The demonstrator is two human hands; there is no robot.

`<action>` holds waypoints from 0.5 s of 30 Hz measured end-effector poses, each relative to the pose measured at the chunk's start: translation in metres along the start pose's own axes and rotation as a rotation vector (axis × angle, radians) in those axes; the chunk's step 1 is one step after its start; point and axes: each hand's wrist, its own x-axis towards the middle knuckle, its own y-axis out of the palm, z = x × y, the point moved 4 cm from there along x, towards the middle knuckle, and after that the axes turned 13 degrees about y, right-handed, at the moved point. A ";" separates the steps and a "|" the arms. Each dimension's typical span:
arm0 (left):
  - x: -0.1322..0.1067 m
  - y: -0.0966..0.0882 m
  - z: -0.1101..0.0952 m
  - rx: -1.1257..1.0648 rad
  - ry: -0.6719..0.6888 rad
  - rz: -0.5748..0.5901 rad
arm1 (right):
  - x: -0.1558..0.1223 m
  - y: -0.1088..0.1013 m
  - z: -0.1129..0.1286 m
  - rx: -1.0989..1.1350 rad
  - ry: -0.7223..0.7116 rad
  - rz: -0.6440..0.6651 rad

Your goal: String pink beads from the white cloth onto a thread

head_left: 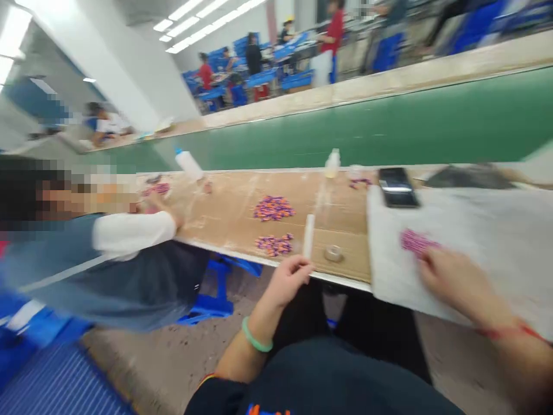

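Note:
My left hand (pixel 290 279), with a green bangle at its wrist, is at the table's front edge beside a white strip (pixel 309 235). Its thumb and fingers are pinched together; what they hold, if anything, is too small to make out. On the white sheet (pixel 484 222) at the right, my right hand (pixel 453 279) touches the near side of a pile of small pink-purple pieces (pixel 417 241). Its fingers are curled together, with blurred tips. Two piles of small orange-and-purple pieces, a farther pile (pixel 274 208) and a nearer pile (pixel 275 245), lie on the brown board (pixel 224 207).
A roll of tape (pixel 333 253) lies right of the strip. Behind stand a small bottle (pixel 332 163) and a white bottle (pixel 189 165). A phone (pixel 397 187) rests on the sheet's back left corner. A co-worker (pixel 86 259) sits close on my left. A green panel (pixel 302 138) runs behind.

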 end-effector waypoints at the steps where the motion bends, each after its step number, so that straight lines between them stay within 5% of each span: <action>1: 0.001 0.000 0.000 0.020 0.005 0.011 | -0.005 -0.006 -0.010 -0.064 0.016 0.013; 7: 0.012 0.000 0.009 0.046 -0.001 0.041 | -0.002 -0.010 -0.051 -0.229 0.099 0.036; 15: 0.011 0.002 0.008 0.044 -0.015 0.007 | -0.004 -0.001 -0.053 -0.241 0.046 0.068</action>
